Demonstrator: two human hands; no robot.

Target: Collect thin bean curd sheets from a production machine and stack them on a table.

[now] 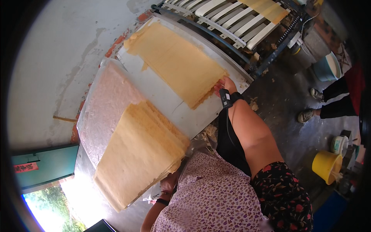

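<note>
My right hand (225, 86) is at the near right corner of a flat pile of tan, ragged-edged paper sheets (176, 61), its fingertips touching the edge. Whether a sheet is pinched between them cannot be made out. The pile lies on a white board (203, 119). To its left, closer to my body, rests a thicker stack of tan paper sheets (139, 159) with layered, rough edges. Below that stack's near edge is my left hand (169, 182), its fingers mostly hidden. A black device with a cable is strapped to my right wrist.
A plastic-covered pinkish stack (110, 98) lies against the wall. Beyond the board stands a metal frame with white slats (232, 23). At right are a person's shoes (307, 115), a yellow bucket (326, 166) and a blue bucket (323, 69). Paper scraps (210, 132) litter the floor.
</note>
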